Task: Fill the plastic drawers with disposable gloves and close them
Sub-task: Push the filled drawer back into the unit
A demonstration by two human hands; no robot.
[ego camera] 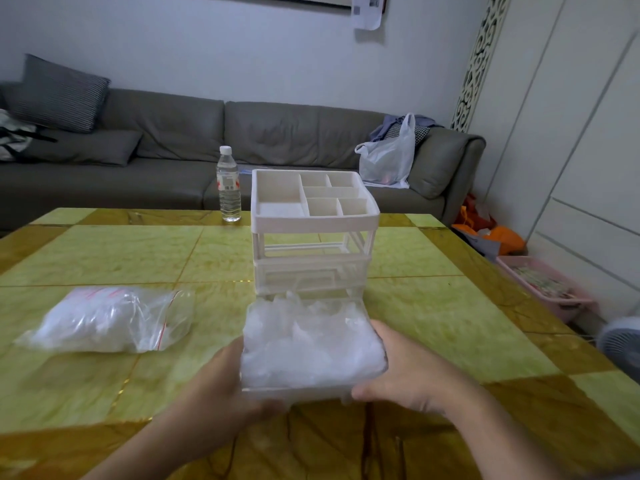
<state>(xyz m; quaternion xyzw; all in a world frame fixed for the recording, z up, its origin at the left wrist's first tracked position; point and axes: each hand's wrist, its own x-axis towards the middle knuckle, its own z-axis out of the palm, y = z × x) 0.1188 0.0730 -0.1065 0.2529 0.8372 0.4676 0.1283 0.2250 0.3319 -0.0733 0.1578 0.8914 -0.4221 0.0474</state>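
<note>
Drawers are what you work with, and one clear plastic drawer (313,389) is in your two hands right now. Your left hand (227,386) grips its left side and your right hand (403,370) grips its right side, so both hands are clamped on it with the drawer between them. Your arms come up from the bottom of the view and reach forward over the table (450,306). Your thumbs sit by the top edge and your other fingers are tucked under, where you cannot see them. The picture is a bit blurry around your hands.

That drawer is piled full of thin see-through disposable gloves (308,344). Its far end is just in front of the bottom slot of the white drawer stand (313,237), so it is pulled far out. You cannot tell if its back end is inside the slot or not.

Now count. You see one drawer stand with a tray of six little boxes on top. Under the tray is one empty slot, then one drawer (308,277) that sits pushed in, then the one in your hands. One zip bag (110,320) of more gloves lies on the table well to the left. One water bottle (228,185) stands upright at the far edge of the table, near the stand. One white shopping bag (389,161) sits on the grey sofa (166,133) behind
</note>
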